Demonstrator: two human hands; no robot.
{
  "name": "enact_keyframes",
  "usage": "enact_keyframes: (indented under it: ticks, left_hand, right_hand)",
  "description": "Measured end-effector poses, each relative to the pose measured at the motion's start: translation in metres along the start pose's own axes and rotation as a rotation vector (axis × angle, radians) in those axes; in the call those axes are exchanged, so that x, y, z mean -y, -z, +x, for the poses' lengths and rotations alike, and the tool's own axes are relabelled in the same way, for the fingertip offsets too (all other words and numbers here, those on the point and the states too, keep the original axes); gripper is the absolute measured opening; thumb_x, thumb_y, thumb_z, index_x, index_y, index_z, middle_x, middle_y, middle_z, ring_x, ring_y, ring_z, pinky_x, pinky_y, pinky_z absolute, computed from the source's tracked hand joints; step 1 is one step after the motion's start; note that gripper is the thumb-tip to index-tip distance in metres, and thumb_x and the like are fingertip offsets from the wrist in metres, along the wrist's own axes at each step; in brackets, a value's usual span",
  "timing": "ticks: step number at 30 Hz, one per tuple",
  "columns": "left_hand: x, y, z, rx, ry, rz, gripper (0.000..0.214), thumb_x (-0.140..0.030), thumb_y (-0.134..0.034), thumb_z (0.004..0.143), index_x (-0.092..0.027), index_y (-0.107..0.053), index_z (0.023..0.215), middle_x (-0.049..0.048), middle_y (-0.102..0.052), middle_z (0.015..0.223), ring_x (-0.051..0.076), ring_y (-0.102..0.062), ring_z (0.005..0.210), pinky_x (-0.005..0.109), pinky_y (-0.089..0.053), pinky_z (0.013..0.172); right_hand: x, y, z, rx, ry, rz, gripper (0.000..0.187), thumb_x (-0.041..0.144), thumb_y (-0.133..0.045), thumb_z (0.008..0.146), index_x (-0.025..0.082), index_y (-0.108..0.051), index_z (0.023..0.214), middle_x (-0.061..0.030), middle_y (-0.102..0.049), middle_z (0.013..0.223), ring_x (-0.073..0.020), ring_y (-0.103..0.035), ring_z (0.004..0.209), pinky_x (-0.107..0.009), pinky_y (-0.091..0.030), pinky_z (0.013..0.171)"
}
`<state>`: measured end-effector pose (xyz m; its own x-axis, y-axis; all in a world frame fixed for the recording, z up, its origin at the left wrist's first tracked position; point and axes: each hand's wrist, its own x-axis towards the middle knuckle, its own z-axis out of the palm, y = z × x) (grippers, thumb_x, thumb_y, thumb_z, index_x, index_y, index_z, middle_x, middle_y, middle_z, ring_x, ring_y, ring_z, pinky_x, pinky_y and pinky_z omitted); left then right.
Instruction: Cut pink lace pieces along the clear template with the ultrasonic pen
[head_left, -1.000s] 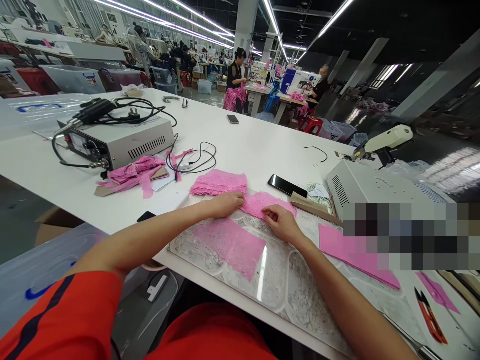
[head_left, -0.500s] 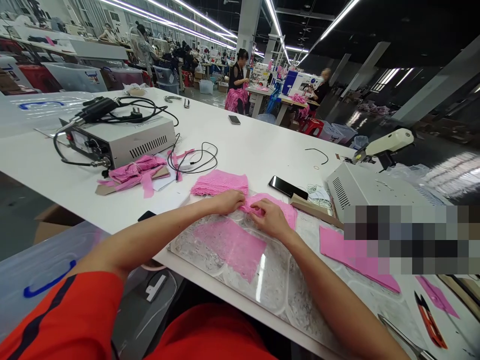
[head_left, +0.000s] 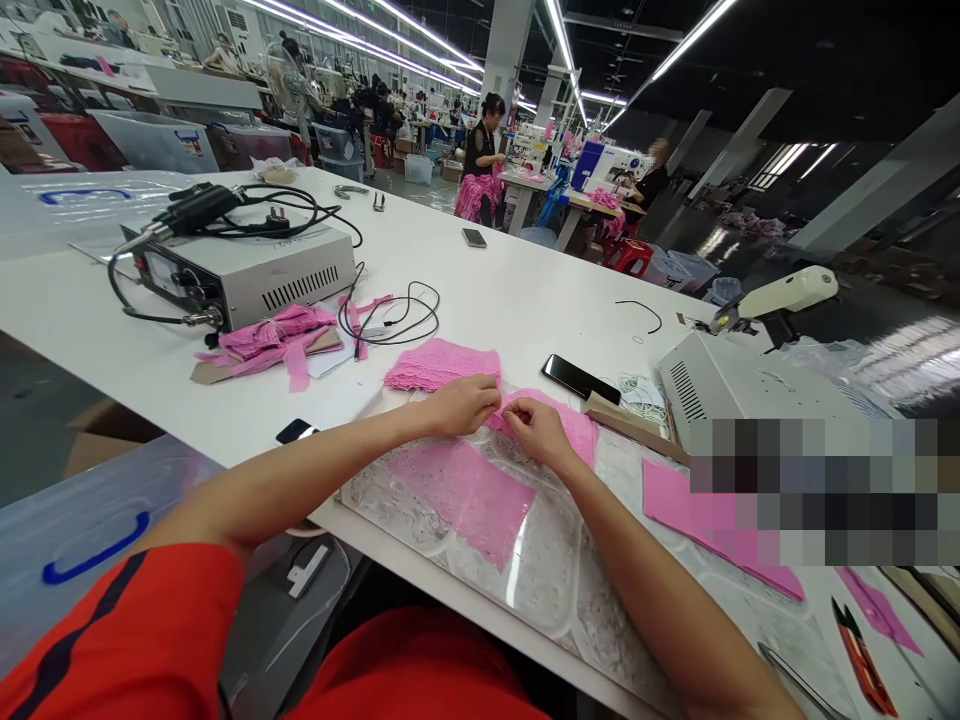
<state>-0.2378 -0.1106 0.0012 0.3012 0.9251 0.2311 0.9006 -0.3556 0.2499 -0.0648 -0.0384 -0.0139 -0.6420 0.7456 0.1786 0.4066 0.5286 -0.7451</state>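
Both of my hands are closed at the left end of a pink lace piece (head_left: 576,428) that lies on the mat. My left hand (head_left: 466,404) pinches at its left edge, beside a stack of pink lace pieces (head_left: 442,364). Just to the right, my right hand (head_left: 537,426) has its thumb and fingertips pressed together on the same lace; the fingertips partly hide what they grip. A single sheer pink panel (head_left: 469,495) is spread out nearer my body, on the clear, mottled plastic mat (head_left: 544,590).
A grey power box (head_left: 285,275) with cables and pink strips (head_left: 277,335) stands left. Right are a black phone (head_left: 580,378), a cardboard strip (head_left: 634,425), a grey machine (head_left: 739,385), pink sheets (head_left: 712,525) and red-handled snips (head_left: 862,660). Other people work farther back.
My left hand has curled more and lifted slightly at the lace's edge. My right fingers have drawn closer together. The view has shifted a little; the lace pieces lie much as before.
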Motion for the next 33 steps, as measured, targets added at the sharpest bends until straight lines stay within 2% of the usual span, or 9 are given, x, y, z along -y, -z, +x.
enact_keyframes:
  ticks: [5,10,13,18,20,23,28,31,33]
  left_hand:
    - [-0.008,-0.007,-0.008,0.023,-0.054,0.043,0.019,-0.02,-0.049,0.09,-0.017,-0.064,0.079,0.007,-0.059,0.086,0.019,-0.056,0.083,0.031,-0.045,0.078]
    - [-0.019,-0.009,-0.001,0.006,0.027,0.049,0.025,-0.023,-0.047,0.092,-0.016,-0.064,0.077,0.0073,-0.06,0.085,0.019,-0.057,0.081,0.032,-0.045,0.078]
    - [-0.041,-0.01,0.013,-0.04,0.114,0.033,0.023,-0.035,-0.054,0.091,-0.017,-0.065,0.084,0.0074,-0.061,0.091,0.021,-0.058,0.087,0.032,-0.046,0.08]
    - [-0.083,-0.027,0.046,-0.129,0.321,0.021,0.05,-0.063,-0.055,0.084,-0.013,-0.062,0.09,0.0138,-0.06,0.097,0.03,-0.057,0.094,0.042,-0.045,0.083]
    - [-0.093,-0.034,0.061,-0.153,0.383,0.02,0.05,-0.061,-0.051,0.087,-0.013,-0.061,0.092,0.0153,-0.059,0.098,0.032,-0.056,0.096,0.045,-0.045,0.083]
    - [-0.102,-0.041,0.081,-0.168,0.413,0.022,0.033,-0.045,-0.047,0.093,-0.014,-0.06,0.092,0.0144,-0.058,0.097,0.03,-0.057,0.095,0.044,-0.044,0.081]
    - [-0.12,-0.042,0.097,-0.176,0.268,0.067,0.016,-0.025,-0.049,0.088,-0.013,-0.06,0.091,0.0151,-0.059,0.099,0.031,-0.055,0.095,0.047,-0.044,0.08]
    - [-0.135,-0.044,0.081,-0.166,0.056,0.105,0.013,-0.019,-0.052,0.083,-0.014,-0.061,0.092,0.0147,-0.06,0.103,0.03,-0.053,0.099,0.051,-0.041,0.089]
    - [-0.144,-0.048,0.062,-0.123,-0.132,0.118,0.01,-0.017,-0.056,0.081,-0.015,-0.062,0.088,0.0117,-0.062,0.103,0.028,-0.053,0.101,0.052,-0.035,0.102]
  right_hand:
    - [0.001,0.008,0.003,-0.008,-0.07,0.176,0.02,0.036,-0.056,0.072,0.019,-0.059,0.063,0.0029,-0.055,0.054,-0.0105,-0.045,0.05,-0.024,-0.036,0.049]
    - [0.004,0.027,0.002,-0.127,-0.133,0.332,0.024,0.043,-0.058,0.072,0.019,-0.059,0.069,0.0045,-0.05,0.05,-0.0098,-0.045,0.047,-0.024,-0.039,0.046]
    - [0.005,0.041,0.001,-0.217,-0.142,0.393,0.026,0.045,-0.06,0.07,0.019,-0.058,0.071,0.0032,-0.055,0.055,-0.0101,-0.051,0.05,-0.025,-0.046,0.05]
    - [0.007,0.059,-0.007,-0.401,-0.147,0.43,0.03,0.047,-0.062,0.07,0.018,-0.058,0.075,0.0018,-0.06,0.056,-0.0109,-0.057,0.05,-0.025,-0.05,0.049]
    - [0.009,0.067,-0.011,-0.472,-0.143,0.435,0.03,0.047,-0.062,0.071,0.018,-0.058,0.075,0.0013,-0.062,0.056,-0.0119,-0.06,0.05,-0.025,-0.051,0.048]
    - [0.01,0.082,-0.02,-0.584,-0.14,0.442,0.029,0.046,-0.062,0.072,0.018,-0.057,0.077,0.0009,-0.063,0.057,-0.0135,-0.063,0.051,-0.026,-0.053,0.049]
    - [0.003,0.117,-0.063,-0.808,-0.162,0.432,0.029,0.046,-0.062,0.074,0.018,-0.055,0.078,0.0006,-0.064,0.055,-0.0156,-0.064,0.05,-0.028,-0.055,0.05]
    - [-0.011,0.125,-0.116,-0.91,-0.274,0.391,0.03,0.047,-0.064,0.072,0.018,-0.057,0.078,-0.001,-0.066,0.058,-0.0163,-0.064,0.049,-0.029,-0.054,0.048]
    - [-0.023,0.122,-0.155,-0.866,-0.441,0.322,0.029,0.047,-0.062,0.072,0.018,-0.058,0.078,-0.0004,-0.066,0.057,-0.0143,-0.059,0.043,-0.028,-0.05,0.046]
